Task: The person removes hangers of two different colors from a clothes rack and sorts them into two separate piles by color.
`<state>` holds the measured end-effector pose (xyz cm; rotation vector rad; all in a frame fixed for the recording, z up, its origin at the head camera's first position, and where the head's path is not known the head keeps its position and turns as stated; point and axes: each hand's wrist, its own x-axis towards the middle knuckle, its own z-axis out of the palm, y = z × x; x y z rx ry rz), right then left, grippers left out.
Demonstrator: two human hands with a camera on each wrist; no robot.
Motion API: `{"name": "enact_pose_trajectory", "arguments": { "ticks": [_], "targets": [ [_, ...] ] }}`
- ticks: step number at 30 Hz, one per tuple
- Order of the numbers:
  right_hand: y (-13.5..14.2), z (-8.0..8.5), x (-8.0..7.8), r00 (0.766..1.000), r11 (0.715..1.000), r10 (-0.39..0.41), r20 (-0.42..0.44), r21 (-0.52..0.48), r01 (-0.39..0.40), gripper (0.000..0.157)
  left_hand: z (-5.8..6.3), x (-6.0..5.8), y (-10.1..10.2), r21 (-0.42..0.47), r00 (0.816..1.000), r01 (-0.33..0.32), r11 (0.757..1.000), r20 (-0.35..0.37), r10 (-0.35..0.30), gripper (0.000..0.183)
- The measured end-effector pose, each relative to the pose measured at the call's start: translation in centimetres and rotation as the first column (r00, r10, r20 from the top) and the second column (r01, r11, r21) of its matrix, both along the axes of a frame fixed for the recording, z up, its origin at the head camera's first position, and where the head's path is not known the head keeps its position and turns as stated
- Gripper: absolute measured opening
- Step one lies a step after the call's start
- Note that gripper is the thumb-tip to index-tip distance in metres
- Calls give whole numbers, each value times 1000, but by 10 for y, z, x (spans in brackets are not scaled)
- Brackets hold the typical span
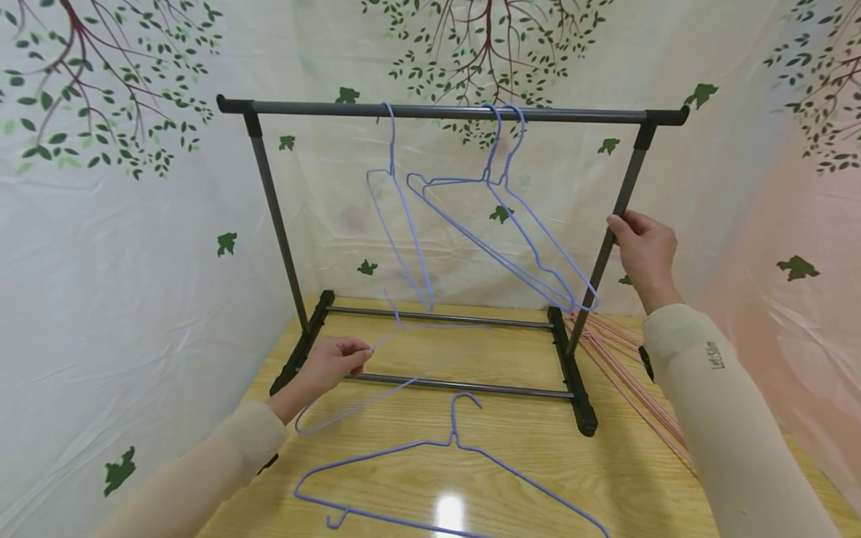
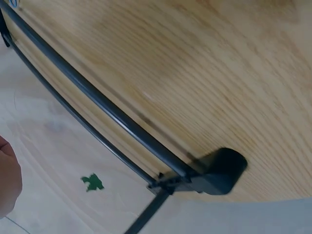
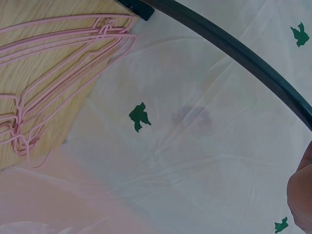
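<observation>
In the head view my left hand (image 1: 334,364) pinches a purple wire hanger (image 1: 350,409) by its shoulder, in front of the rack's lower bars. My right hand (image 1: 647,250) grips the right upright of a black garment rack (image 1: 437,112). Three purple hangers hang from its top bar: one hanger (image 1: 412,224) left of the middle and a close pair (image 1: 501,213) to the right. Another purple hanger (image 1: 403,450) lies flat on the table at the front. Only the edge of each hand shows in the wrist views.
Several pink hangers (image 3: 58,63) lie bunched on the wooden table (image 1: 525,463) at the right, beside the rack's black foot (image 1: 584,415). A pale cloth backdrop (image 1: 323,224) with leaf prints stands behind and at both sides.
</observation>
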<state>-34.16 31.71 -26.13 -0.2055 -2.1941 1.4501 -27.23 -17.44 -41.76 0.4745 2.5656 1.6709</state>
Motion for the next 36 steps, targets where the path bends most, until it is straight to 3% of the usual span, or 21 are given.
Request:
{"name": "enact_pose_trajectory", "arguments": {
  "ticks": [6, 13, 20, 25, 31, 36],
  "targets": [
    [0, 0, -1, 1000, 1000, -3, 1, 2, 3, 56, -5, 8, 19, -24, 988, 151, 988, 25, -150, 18],
    [1, 1, -1, 1000, 1000, -12, 9, -3, 12, 55, -6, 16, 34, 0, 953, 295, 956, 71, -294, 16],
    [-1, 0, -2, 1000, 1000, -22, -12, 8, 22, 53, -16, 23, 41, 4, 905, 396, 918, 167, -391, 14],
    [-1, 0, -1, 1000, 1000, -23, -18, 4, 23, 52, -25, 29, 43, 13, 877, 429, 903, 235, -420, 18],
    [-2, 0, -1, 1000, 1000, -19, -12, 5, 19, 53, -37, 31, 45, -9, 880, 420, 907, 247, -405, 21],
    [-1, -1, -2, 1000, 1000, -20, -13, 1, 20, 54, -44, 28, 48, -132, 898, 425, 895, 182, -400, 18]
  ]
}}
